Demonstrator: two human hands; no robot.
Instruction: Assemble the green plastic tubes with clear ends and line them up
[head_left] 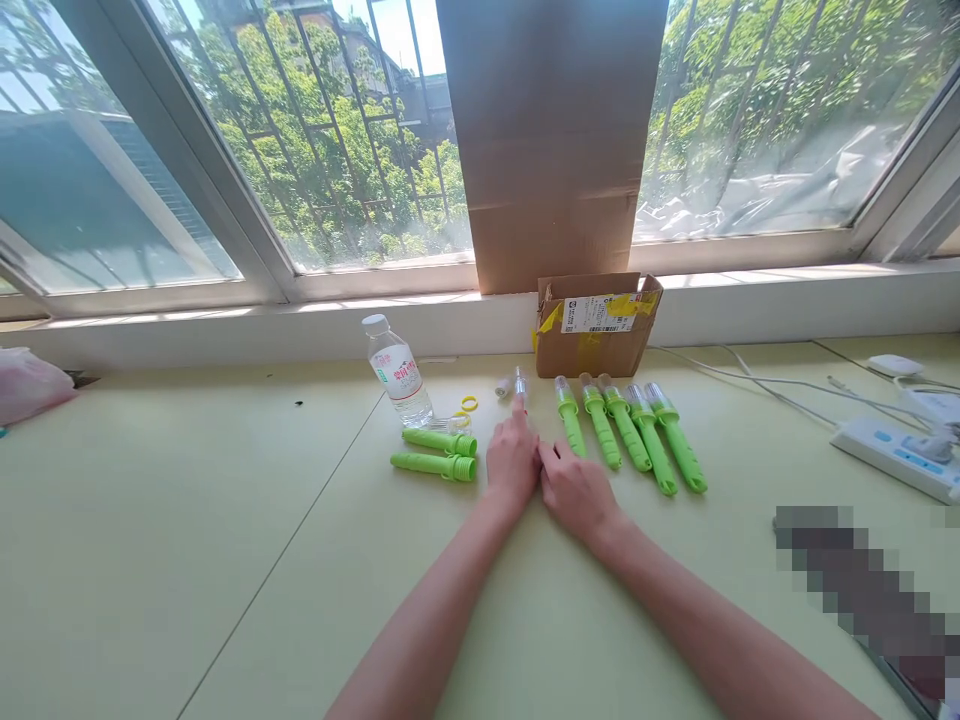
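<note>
Both of my hands rest side by side on the pale green table (pixel 187 520). My left hand (pixel 513 458) has its fingers curled, with a fingertip touching a small clear and silver part (pixel 519 384). My right hand (pixel 574 490) is loosely closed, next to the nearest of several green-handled sticks with clear tips (pixel 634 430) lying in a row. Left of my hands lie two bare green handles (pixel 436 453), some yellow rings (pixel 468 404) and another small clear part (pixel 502 387).
A water bottle (pixel 397 372) stands behind the handles. A small open cardboard box (pixel 596 325) sits against the window sill, with a tall cardboard sheet (pixel 551 140) behind it. A power strip (pixel 896 455) and cables lie at the right. A pink bag (pixel 26 382) is at the far left.
</note>
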